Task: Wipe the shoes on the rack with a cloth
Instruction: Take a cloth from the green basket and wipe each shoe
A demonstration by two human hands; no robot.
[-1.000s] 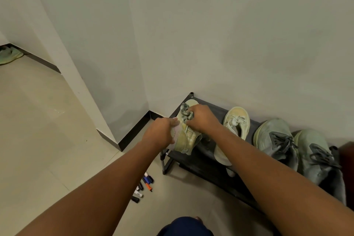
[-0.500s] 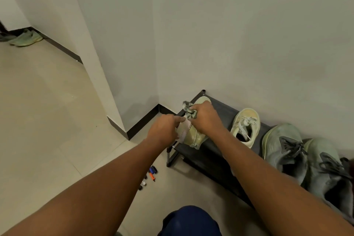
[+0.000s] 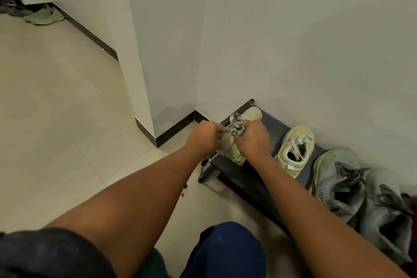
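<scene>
A pale yellow shoe [image 3: 254,114] lies at the left end of the black shoe rack [image 3: 274,129], its heel sticking out over the front edge. My right hand [image 3: 253,140] grips a bunched grey-green cloth [image 3: 235,126] and holds it against the top of this shoe. At the shoe's left side, my left hand [image 3: 206,136] holds it with curled fingers. A second yellow shoe [image 3: 295,151] stands beside it. Two grey shoes [image 3: 338,184] [image 3: 388,212] sit further right on the rack.
The rack stands against a white wall in a corner beside a jutting pillar [image 3: 135,88]. A few markers [image 3: 182,193] lie on the tiled floor under my left arm. Greenish shoes [image 3: 44,17] lie far off at the top left. My blue-clad knee [image 3: 225,250] is below.
The view has swung left and down, so the rack now sits further right. Both hands stay on the same yellow shoe, the cloth still bunched in my right hand.
</scene>
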